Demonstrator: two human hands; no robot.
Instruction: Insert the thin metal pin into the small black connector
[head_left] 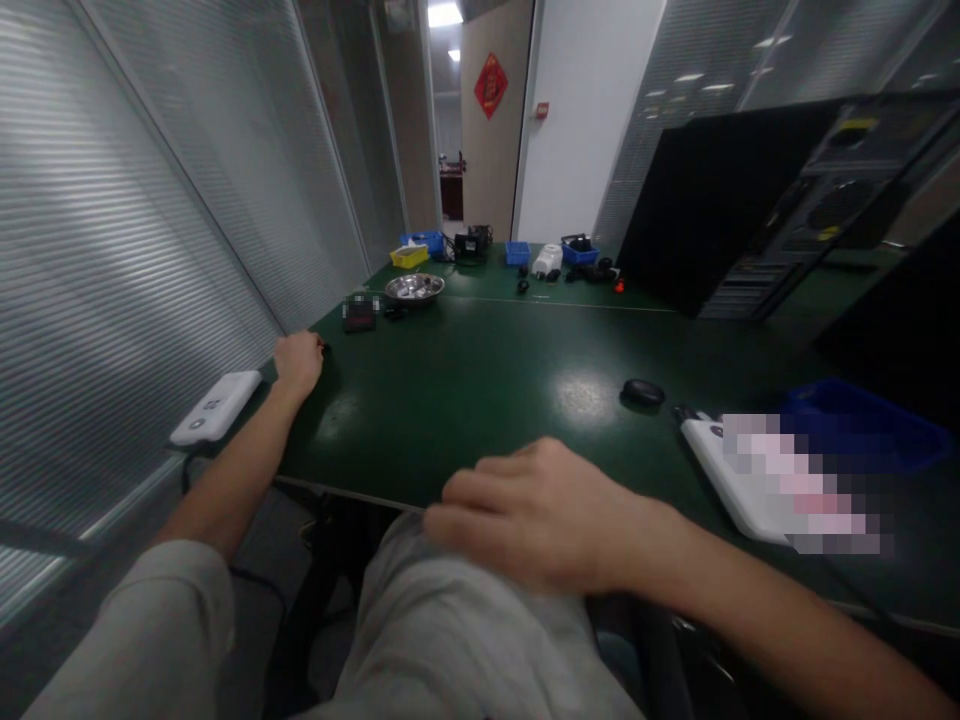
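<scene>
Head: left hand (298, 362) near table edge (332, 319)

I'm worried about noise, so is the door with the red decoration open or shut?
The door is open: a gap at its left edge shows a lit room beyond.

An office-like room with a workbench: slatted blinds behind glass partitions (225, 130), a pale wooden door (495, 150), a long glossy green tabletop (465, 390), black computer towers (735, 200) and small blue plastic bins (517, 253) suggest it.
</scene>
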